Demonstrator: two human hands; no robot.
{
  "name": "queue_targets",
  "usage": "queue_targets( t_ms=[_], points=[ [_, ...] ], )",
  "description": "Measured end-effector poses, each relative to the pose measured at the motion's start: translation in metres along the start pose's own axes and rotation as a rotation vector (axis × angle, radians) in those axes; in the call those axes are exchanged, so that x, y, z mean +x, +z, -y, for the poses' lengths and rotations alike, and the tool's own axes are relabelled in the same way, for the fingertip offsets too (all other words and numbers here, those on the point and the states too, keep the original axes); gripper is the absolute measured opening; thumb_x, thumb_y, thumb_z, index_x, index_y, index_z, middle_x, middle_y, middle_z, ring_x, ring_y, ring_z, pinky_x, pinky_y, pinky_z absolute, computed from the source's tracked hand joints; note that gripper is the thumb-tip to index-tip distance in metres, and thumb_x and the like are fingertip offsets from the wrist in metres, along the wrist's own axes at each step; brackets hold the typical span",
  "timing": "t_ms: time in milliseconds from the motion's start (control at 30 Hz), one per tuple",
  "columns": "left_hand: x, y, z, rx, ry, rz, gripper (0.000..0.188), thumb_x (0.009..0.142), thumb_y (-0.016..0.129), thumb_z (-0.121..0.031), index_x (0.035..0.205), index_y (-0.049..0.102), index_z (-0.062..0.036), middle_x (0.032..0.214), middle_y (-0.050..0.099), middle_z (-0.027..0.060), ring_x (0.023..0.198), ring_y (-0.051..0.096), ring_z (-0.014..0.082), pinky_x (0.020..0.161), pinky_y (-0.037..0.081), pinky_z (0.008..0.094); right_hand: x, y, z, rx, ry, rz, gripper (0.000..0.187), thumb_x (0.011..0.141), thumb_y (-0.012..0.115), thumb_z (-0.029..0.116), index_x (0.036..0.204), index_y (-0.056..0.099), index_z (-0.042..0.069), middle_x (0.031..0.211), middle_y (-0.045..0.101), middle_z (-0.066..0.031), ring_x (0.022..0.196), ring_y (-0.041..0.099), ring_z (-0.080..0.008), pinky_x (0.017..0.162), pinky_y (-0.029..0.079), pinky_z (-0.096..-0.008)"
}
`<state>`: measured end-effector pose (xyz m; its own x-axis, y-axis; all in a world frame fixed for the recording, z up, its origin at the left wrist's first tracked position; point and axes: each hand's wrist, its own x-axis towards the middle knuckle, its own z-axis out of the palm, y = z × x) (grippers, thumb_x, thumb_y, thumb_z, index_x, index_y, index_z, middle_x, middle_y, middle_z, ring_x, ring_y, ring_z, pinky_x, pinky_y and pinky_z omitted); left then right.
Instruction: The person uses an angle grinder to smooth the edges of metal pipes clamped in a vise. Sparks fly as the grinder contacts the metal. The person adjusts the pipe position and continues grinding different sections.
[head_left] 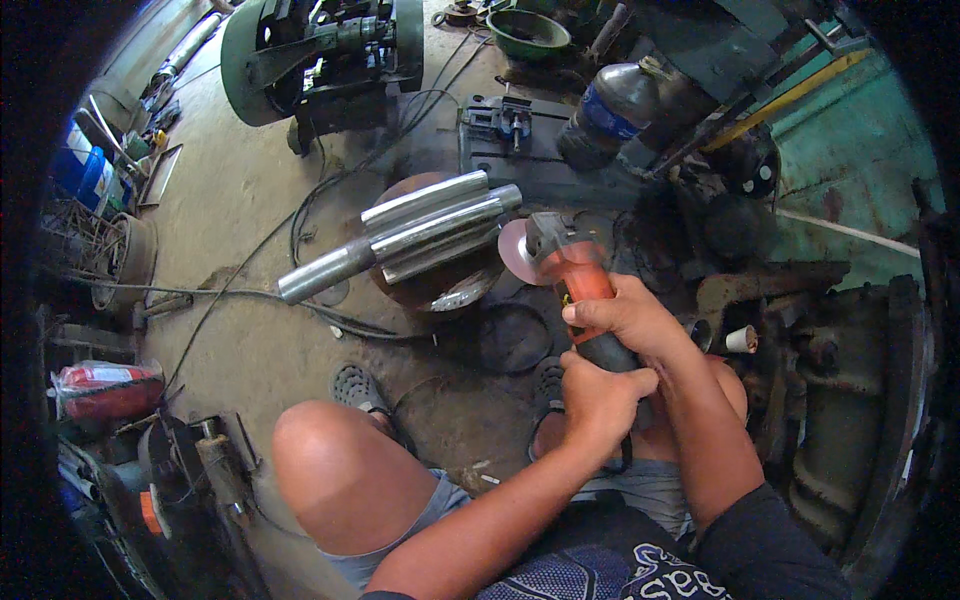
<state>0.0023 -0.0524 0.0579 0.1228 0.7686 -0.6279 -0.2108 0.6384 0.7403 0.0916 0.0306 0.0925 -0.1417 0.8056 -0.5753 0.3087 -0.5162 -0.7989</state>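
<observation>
Both my hands are on an orange-and-black angle grinder (pixel 582 282). My right hand (pixel 632 312) wraps its orange body with the thumb along the top. Lower down, my left hand (pixel 600 395) is closed round the dark rear end. The grinder's pale pink disc (pixel 517 250) faces a shiny toothed steel shaft (pixel 440 232) close by at its right end; whether they touch I cannot tell. That shaft lies tilted across a round, rusty metal block (pixel 440 295), its plain round end (pixel 318 274) jutting out to the left.
Black cables (pixel 265 240) snake over the concrete floor. Beyond the shaft stand a green machine (pixel 320 60), a blue vise (pixel 514 122) on a dark base and a large plastic bottle (pixel 612 105). Metal parts crowd the right side; a red bundle (pixel 108 388) lies at left.
</observation>
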Motion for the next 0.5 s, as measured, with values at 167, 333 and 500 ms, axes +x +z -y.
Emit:
queue_targets(
  t_ms=[167, 333, 500],
  points=[
    [-0.002, -0.008, 0.001, -0.05, -0.021, -0.075, 0.083, 0.059, 0.088, -0.018, 0.121, 0.045, 0.0164, 0.11, 0.068, 0.0282, 0.102, 0.071, 0.0381, 0.089, 0.057, 0.0407, 0.005, 0.017, 0.007, -0.166, -0.036, -0.024, 0.04, 0.08, 0.083, 0.023, 0.108, 0.068, 0.0, 0.089, 0.068, -0.0059, 0.078, 0.066, -0.0167, 0.073, 0.055, -0.0346],
    [0.002, -0.013, 0.003, -0.101, -0.028, -0.047, 0.083, 0.057, 0.087, -0.021, 0.12, 0.047, 0.0154, 0.111, 0.068, 0.0284, 0.102, 0.071, 0.0392, 0.091, 0.056, 0.0421, 0.005, 0.023, 0.013, -0.3, -0.001, -0.018, 0.049, 0.079, 0.083, 0.025, 0.115, 0.064, -0.004, 0.096, 0.067, -0.0078, 0.084, 0.067, -0.018, 0.075, 0.057, -0.035],
    [0.002, -0.024, -0.007, -0.009, -0.041, 0.024, 0.084, 0.058, 0.087, -0.023, 0.121, 0.047, 0.0156, 0.111, 0.068, 0.0291, 0.102, 0.071, 0.0408, 0.092, 0.056, 0.0442, 0.006, 0.026, 0.01, -0.127, -0.007, -0.079, 0.038, 0.08, 0.083, 0.025, 0.105, 0.068, 0.001, 0.088, 0.069, -0.0065, 0.077, 0.066, -0.0169, 0.072, 0.055, -0.0343]
  ],
)
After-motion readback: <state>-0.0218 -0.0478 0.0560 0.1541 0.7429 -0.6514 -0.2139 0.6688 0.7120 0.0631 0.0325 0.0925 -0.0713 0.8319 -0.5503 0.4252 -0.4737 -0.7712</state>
